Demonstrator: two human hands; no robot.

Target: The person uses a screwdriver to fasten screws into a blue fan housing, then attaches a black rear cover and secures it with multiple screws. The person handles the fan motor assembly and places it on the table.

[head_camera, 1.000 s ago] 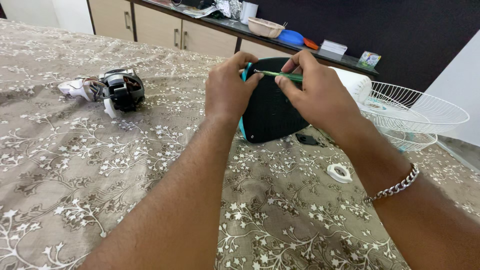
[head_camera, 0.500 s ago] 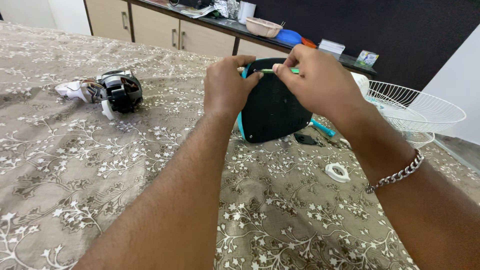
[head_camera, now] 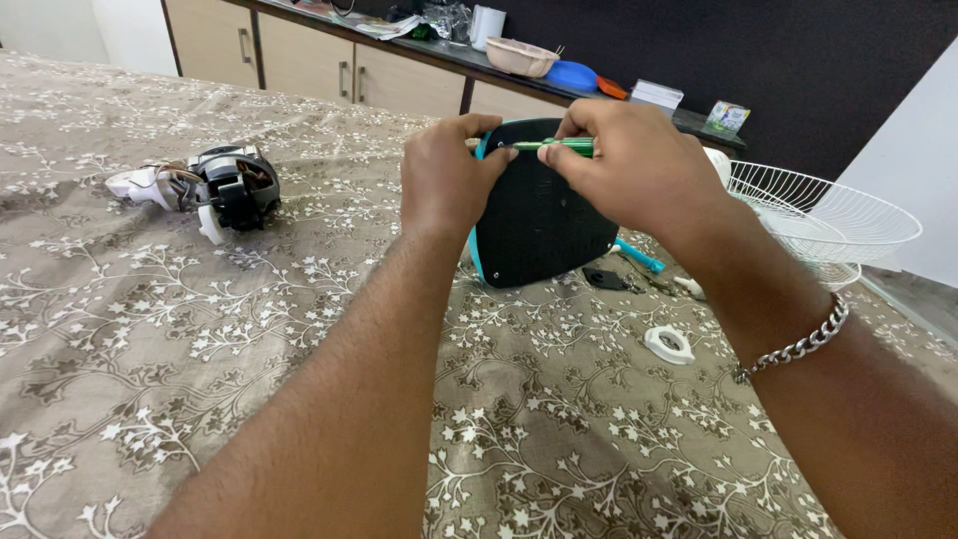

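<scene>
The left hand (head_camera: 447, 185) grips the left edge of a black fan base (head_camera: 544, 215) with a teal rim, holding it tilted up on the patterned bedspread (head_camera: 150, 339). The right hand (head_camera: 639, 165) pinches a green screwdriver (head_camera: 555, 146), fingers closed around it, its tip against the top of the base. Left of the base lies a fan motor (head_camera: 228, 185); right of it a white wire guard (head_camera: 828, 215); near its lower right a white ring (head_camera: 670, 344).
</scene>
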